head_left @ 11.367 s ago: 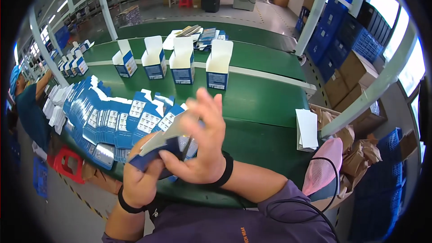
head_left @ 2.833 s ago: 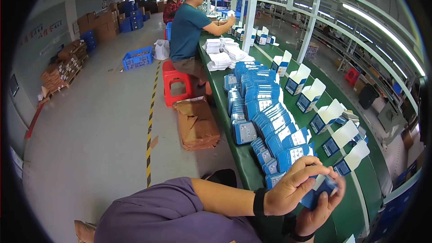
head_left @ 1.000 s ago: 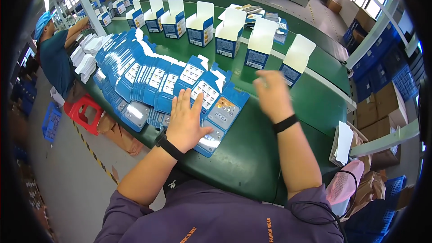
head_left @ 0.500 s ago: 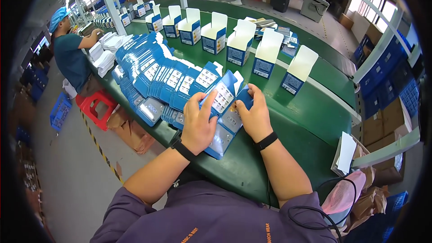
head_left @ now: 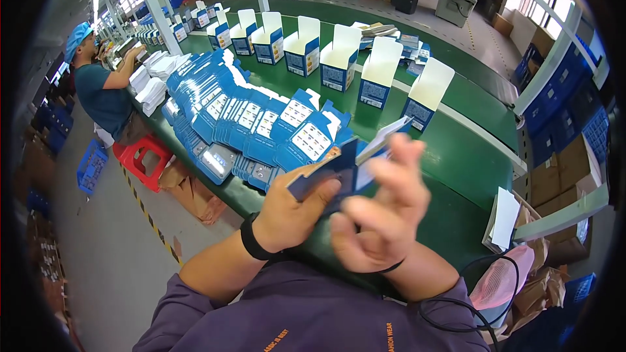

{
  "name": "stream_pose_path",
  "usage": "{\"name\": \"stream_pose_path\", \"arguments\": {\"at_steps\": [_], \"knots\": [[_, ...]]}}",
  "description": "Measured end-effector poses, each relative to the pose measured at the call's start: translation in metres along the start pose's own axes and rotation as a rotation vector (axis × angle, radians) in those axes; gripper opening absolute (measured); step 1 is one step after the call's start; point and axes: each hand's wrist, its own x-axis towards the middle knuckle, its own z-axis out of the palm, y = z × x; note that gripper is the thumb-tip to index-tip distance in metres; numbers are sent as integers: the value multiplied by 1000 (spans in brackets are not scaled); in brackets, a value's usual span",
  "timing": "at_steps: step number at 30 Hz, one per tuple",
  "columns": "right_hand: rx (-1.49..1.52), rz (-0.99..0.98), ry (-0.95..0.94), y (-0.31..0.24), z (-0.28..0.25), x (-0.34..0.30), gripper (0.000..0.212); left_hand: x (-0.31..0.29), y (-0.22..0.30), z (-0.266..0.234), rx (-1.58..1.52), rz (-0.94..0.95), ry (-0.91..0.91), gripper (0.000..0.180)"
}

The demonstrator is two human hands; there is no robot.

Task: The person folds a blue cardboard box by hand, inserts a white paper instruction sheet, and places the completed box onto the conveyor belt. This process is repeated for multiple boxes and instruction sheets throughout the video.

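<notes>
A partly folded blue carton [head_left: 348, 164] is held up over the near edge of the green table. My left hand [head_left: 284, 219] grips its left side, thumb pressed on the panel facing me. On the carton's right, my right hand [head_left: 383, 216] is blurred, with bent fingers spread apart and nothing visible between them; it partly hides the carton. A white-edged flap stands out beyond the fingers. Just past my left hand lie overlapping flat blue cartons [head_left: 309, 141] with printed white panels.
Blue boxes [head_left: 419, 114] with raised white lids stand in a row along the table [head_left: 456, 176]. White folded papers [head_left: 153, 84] lie at left beside a co-worker in a blue cap [head_left: 104, 84]. A red stool [head_left: 145, 164] is below. Papers [head_left: 501, 218] and a black cable [head_left: 450, 327] are at right.
The carton has come off the flat pile toward me and turned, its panels now folded at an angle. My right hand has moved nearer and lower, fingers loosened. The co-worker's arms have shifted.
</notes>
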Motion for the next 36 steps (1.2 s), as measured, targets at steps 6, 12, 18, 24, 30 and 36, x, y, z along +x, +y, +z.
{"name": "stream_pose_path", "arguments": {"at_steps": [6, 12, 18, 24, 30, 36], "knots": [[441, 667, 144, 2, 20, -2, 103, 3, 25, 6, -634, -66, 546, 94], [821, 826, 108, -19, 32, -2, 119, 7, 39, 12, -584, 0, 692, 103], [701, 772, 200, -18, 35, -7, 116, 10, 40, 15, -502, 248, 785, 99], [675, 641, 186, -20, 41, -14, 98, 3, 50, 1, -641, 4, 670, 86], [938, 888, 244, -15, 27, -6, 81, -6, 55, 8, -76, 226, 659, 64], [831, 863, 218, -30, 26, 13, 88, -5, 58, 23, -572, 120, 735, 71]]}}
